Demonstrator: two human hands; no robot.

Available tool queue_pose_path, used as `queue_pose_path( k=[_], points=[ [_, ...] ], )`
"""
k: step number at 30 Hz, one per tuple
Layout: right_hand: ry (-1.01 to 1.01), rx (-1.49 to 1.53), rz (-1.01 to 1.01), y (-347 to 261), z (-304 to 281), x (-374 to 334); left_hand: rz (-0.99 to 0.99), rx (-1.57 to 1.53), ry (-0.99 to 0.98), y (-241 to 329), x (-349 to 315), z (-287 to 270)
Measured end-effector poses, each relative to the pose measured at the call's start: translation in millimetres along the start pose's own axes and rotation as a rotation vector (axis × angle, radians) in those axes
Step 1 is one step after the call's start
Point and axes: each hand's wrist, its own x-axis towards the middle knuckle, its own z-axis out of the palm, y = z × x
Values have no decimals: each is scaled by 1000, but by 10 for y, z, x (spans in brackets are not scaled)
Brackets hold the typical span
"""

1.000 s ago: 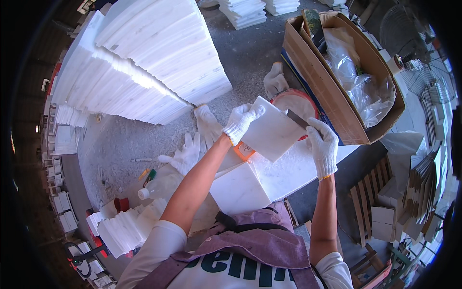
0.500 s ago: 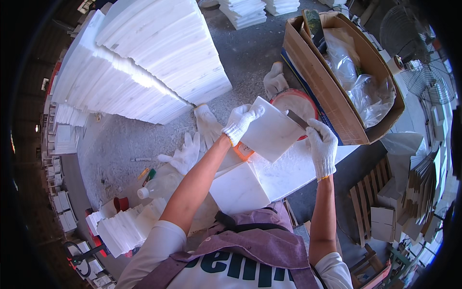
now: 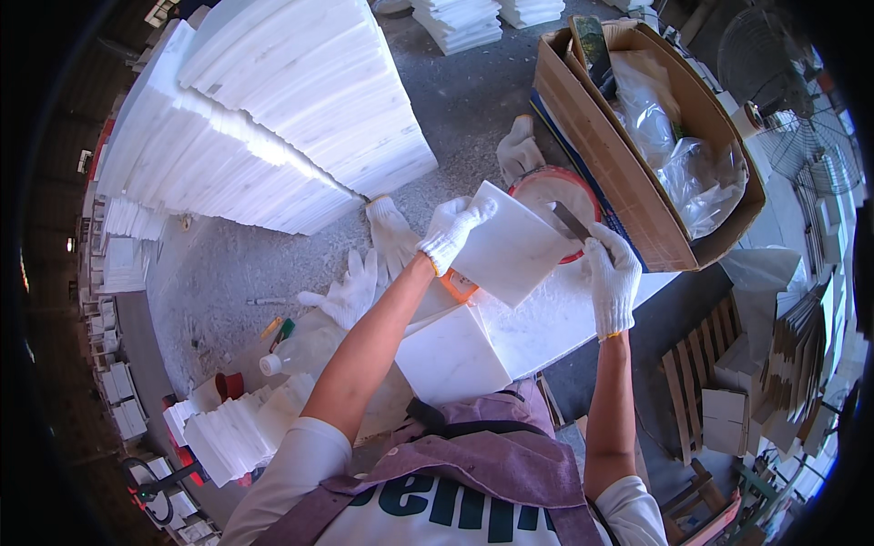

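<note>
My left hand (image 3: 452,232), in a white knit glove, grips the upper left edge of a square white stone tile (image 3: 514,247) held tilted above the bench. My right hand (image 3: 614,278), gloved alike, is closed on a flat-bladed putty knife (image 3: 571,221) that points up and left. Its blade is just off the tile's right edge, in front of a red-rimmed bucket (image 3: 594,202) with pale material inside. Partly beneath the held tile lies an orange object (image 3: 460,288). Another white tile (image 3: 453,357) rests on the bench close to my apron.
Tall stacks of white tiles (image 3: 300,100) stand at the far left. Beyond the bucket is a cardboard box (image 3: 592,114) with plastic bags. Loose gloves (image 3: 349,291) and a clear plastic bottle (image 3: 296,353) lie left of my forearm. A wooden pallet (image 3: 687,382) is at the right.
The putty knife has moved slightly right, away from the tile's edge, and its blade shows more fully. My left hand and the tile have barely shifted.
</note>
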Motion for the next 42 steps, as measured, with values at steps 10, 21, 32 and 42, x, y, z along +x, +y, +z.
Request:
queue_pose_path(
  k=[10,21,32,42],
  points=[
    [147,-286,-190,251,47,-155,-18,-42,79,137,-117,-16],
    [29,-755,-272,348,252,-224,-68,-78,90,370,-319,-59],
    [467,-317,16,951,-395,-874,-77,-193,95,113,-310,-221],
    [396,-533,88,1183,-316,-381,-107,-192,135,-42,-248,-289]
  ],
)
